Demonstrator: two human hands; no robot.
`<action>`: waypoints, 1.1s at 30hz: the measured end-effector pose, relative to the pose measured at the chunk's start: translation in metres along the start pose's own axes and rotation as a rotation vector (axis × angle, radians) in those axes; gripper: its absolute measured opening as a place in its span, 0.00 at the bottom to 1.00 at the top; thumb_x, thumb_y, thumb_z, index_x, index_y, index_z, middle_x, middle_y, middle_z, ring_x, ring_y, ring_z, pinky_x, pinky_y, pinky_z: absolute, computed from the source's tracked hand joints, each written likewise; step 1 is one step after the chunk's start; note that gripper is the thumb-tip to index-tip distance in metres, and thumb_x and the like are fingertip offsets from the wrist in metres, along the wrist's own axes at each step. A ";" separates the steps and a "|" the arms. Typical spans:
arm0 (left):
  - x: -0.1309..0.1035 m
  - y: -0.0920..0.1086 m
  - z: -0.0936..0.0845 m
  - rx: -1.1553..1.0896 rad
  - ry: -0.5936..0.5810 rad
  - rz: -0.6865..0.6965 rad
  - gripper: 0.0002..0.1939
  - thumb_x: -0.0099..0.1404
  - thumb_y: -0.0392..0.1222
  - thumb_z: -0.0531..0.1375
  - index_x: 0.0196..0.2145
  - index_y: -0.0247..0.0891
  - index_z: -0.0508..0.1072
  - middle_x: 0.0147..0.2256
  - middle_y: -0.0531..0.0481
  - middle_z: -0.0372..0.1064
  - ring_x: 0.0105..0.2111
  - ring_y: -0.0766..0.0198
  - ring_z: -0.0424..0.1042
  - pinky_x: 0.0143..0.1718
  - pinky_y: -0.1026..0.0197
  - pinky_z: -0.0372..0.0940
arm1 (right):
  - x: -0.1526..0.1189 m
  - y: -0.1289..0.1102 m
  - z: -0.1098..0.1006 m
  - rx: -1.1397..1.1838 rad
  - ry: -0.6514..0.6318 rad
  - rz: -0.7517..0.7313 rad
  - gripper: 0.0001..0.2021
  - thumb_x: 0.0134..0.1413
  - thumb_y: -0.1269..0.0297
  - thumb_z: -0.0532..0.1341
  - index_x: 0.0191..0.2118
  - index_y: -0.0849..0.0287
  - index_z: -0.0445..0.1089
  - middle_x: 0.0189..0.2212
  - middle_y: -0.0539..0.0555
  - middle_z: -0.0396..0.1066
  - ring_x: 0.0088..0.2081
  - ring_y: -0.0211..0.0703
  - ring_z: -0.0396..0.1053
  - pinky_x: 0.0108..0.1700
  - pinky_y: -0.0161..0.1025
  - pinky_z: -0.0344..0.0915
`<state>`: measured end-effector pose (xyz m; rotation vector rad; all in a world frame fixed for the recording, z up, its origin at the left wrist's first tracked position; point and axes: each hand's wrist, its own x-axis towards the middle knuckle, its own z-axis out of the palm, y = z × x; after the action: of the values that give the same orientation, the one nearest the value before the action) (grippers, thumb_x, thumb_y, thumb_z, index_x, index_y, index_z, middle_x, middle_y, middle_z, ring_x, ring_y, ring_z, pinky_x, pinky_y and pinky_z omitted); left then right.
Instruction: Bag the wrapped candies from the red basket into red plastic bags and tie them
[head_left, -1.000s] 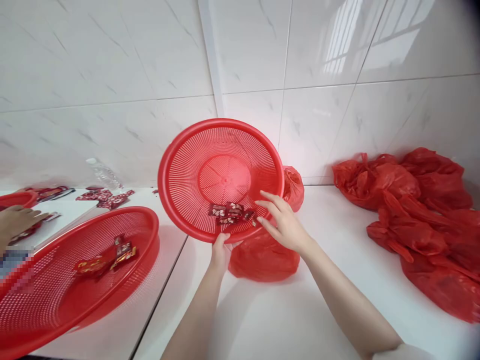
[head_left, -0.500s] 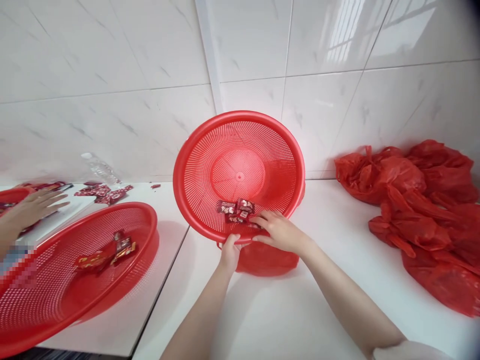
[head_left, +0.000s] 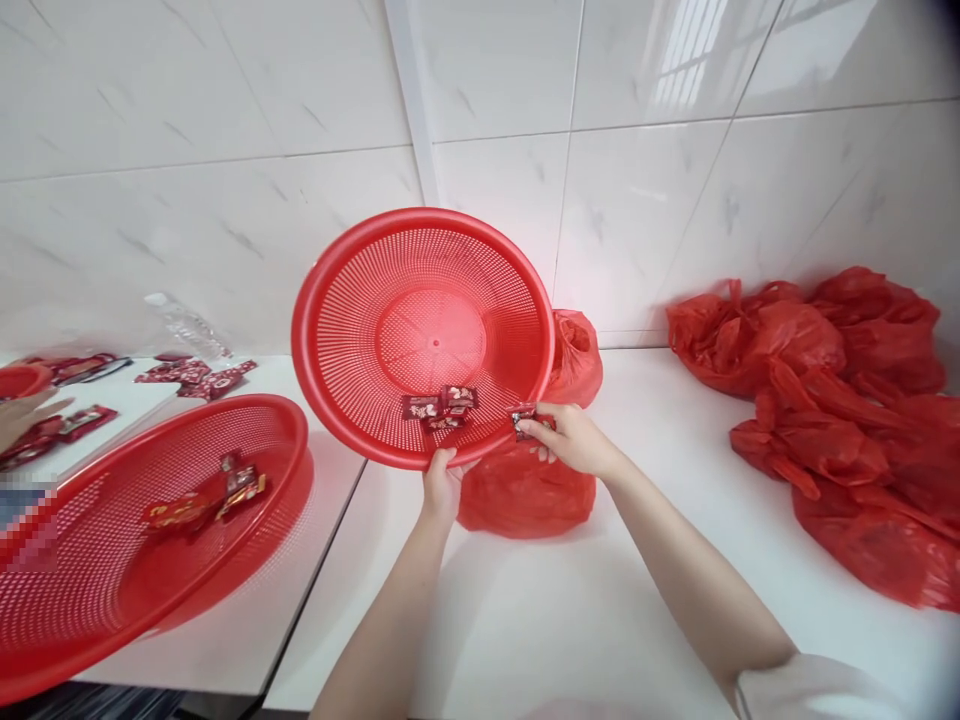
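Observation:
My left hand (head_left: 441, 486) grips the near rim of a red plastic mesh basket (head_left: 431, 325), thumb over the edge. The basket is tilted so its inside faces me. Low on its inner wall rest a few small dark red wrapped packets (head_left: 442, 405). At the basket's right rim, my right hand (head_left: 564, 436) pinches another small red packet (head_left: 523, 420) between thumb and fingers. Below and behind the basket are parts of red plastic bags (head_left: 529, 490), partly hidden by it.
A second red basket (head_left: 270, 420) at left holds several packets. A clear plastic bottle (head_left: 187, 325) and more red packets (head_left: 199, 378) lie behind it. Another person's hand (head_left: 22, 415) shows at the far left. Filled red bags (head_left: 840, 430) are piled at right.
The basket has shifted left, uncovering a red bag behind it. My right hand has come out from inside the basket to its right rim with a packet.

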<state>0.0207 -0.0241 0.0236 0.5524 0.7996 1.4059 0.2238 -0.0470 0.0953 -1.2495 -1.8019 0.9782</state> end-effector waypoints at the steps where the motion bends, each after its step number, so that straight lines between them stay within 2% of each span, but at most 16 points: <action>1: 0.001 0.002 -0.001 0.002 0.004 0.023 0.13 0.47 0.39 0.61 0.34 0.35 0.75 0.38 0.45 0.77 0.47 0.47 0.73 0.47 0.47 0.68 | 0.000 0.002 0.001 0.030 -0.050 0.030 0.12 0.60 0.55 0.56 0.36 0.59 0.69 0.26 0.49 0.72 0.22 0.37 0.71 0.23 0.32 0.67; 3: 0.004 0.004 -0.005 0.011 0.009 0.057 0.12 0.48 0.39 0.60 0.33 0.35 0.74 0.38 0.45 0.77 0.47 0.48 0.72 0.48 0.47 0.68 | 0.002 0.007 0.004 0.041 -0.151 0.085 0.10 0.59 0.57 0.57 0.36 0.58 0.70 0.27 0.50 0.73 0.21 0.37 0.71 0.21 0.32 0.67; 5: 0.006 0.005 -0.008 0.020 0.012 0.074 0.11 0.48 0.39 0.60 0.32 0.35 0.74 0.36 0.45 0.77 0.48 0.48 0.72 0.48 0.47 0.68 | 0.004 0.013 0.008 -0.004 -0.181 0.138 0.09 0.59 0.59 0.57 0.39 0.57 0.71 0.29 0.50 0.75 0.19 0.35 0.70 0.19 0.31 0.66; 8: 0.008 0.005 -0.010 0.018 0.010 0.085 0.12 0.48 0.40 0.59 0.33 0.36 0.73 0.34 0.46 0.77 0.48 0.48 0.73 0.48 0.47 0.67 | 0.008 0.019 0.010 -0.044 -0.075 0.209 0.12 0.63 0.60 0.54 0.45 0.57 0.71 0.28 0.51 0.75 0.17 0.35 0.69 0.17 0.31 0.65; 11: 0.008 0.004 -0.010 0.011 0.006 0.085 0.11 0.49 0.40 0.59 0.32 0.37 0.73 0.35 0.46 0.77 0.48 0.48 0.72 0.48 0.46 0.68 | 0.011 0.021 0.008 0.135 -0.017 0.296 0.15 0.64 0.55 0.53 0.46 0.60 0.69 0.27 0.54 0.75 0.20 0.38 0.73 0.18 0.31 0.68; 15: 0.007 0.002 -0.008 0.023 0.009 0.087 0.12 0.49 0.40 0.59 0.33 0.37 0.74 0.37 0.45 0.76 0.49 0.47 0.72 0.47 0.45 0.68 | 0.011 0.016 0.002 0.470 -0.104 0.355 0.21 0.65 0.48 0.51 0.46 0.62 0.68 0.29 0.58 0.77 0.27 0.42 0.77 0.27 0.35 0.74; 18: 0.005 0.002 -0.007 0.024 -0.001 0.088 0.13 0.49 0.39 0.59 0.35 0.36 0.74 0.38 0.46 0.76 0.48 0.48 0.72 0.48 0.46 0.68 | 0.011 0.014 -0.002 0.696 -0.127 0.373 0.26 0.65 0.45 0.46 0.49 0.63 0.67 0.37 0.62 0.78 0.32 0.44 0.78 0.33 0.40 0.76; 20: 0.005 0.002 -0.005 0.023 -0.010 0.090 0.13 0.49 0.39 0.60 0.35 0.36 0.75 0.38 0.46 0.76 0.47 0.48 0.72 0.48 0.46 0.68 | 0.011 0.015 -0.003 0.839 -0.151 0.348 0.25 0.66 0.47 0.47 0.50 0.64 0.67 0.44 0.65 0.76 0.39 0.46 0.78 0.40 0.42 0.76; 22: 0.004 0.002 -0.004 0.029 -0.007 0.097 0.13 0.49 0.39 0.60 0.34 0.35 0.75 0.38 0.45 0.76 0.46 0.49 0.73 0.47 0.47 0.68 | 0.010 0.017 -0.004 0.926 -0.187 0.275 0.18 0.65 0.56 0.54 0.51 0.65 0.67 0.50 0.65 0.73 0.47 0.46 0.75 0.50 0.42 0.72; 25: 0.003 0.002 -0.003 0.040 0.003 0.098 0.13 0.48 0.39 0.60 0.33 0.34 0.75 0.38 0.45 0.76 0.46 0.49 0.73 0.47 0.47 0.68 | 0.009 0.019 -0.006 0.957 -0.208 0.214 0.15 0.60 0.67 0.60 0.52 0.65 0.67 0.53 0.64 0.70 0.52 0.45 0.72 0.58 0.43 0.66; 29: 0.003 0.001 -0.004 0.034 -0.009 0.085 0.13 0.49 0.39 0.60 0.33 0.35 0.76 0.39 0.45 0.76 0.46 0.49 0.72 0.48 0.48 0.67 | 0.008 0.017 -0.007 0.903 -0.150 0.242 0.17 0.59 0.65 0.60 0.53 0.64 0.67 0.53 0.63 0.71 0.49 0.44 0.74 0.54 0.42 0.70; 33: 0.005 0.001 -0.006 0.033 -0.012 0.093 0.14 0.48 0.40 0.60 0.35 0.35 0.76 0.36 0.46 0.76 0.46 0.49 0.73 0.47 0.49 0.67 | 0.008 0.018 -0.007 0.716 -0.109 0.205 0.20 0.58 0.60 0.62 0.55 0.60 0.67 0.49 0.61 0.74 0.44 0.44 0.76 0.46 0.42 0.74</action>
<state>0.0155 -0.0202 0.0197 0.6296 0.7971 1.4756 0.2346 -0.0335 0.0835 -0.9337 -1.2187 1.6456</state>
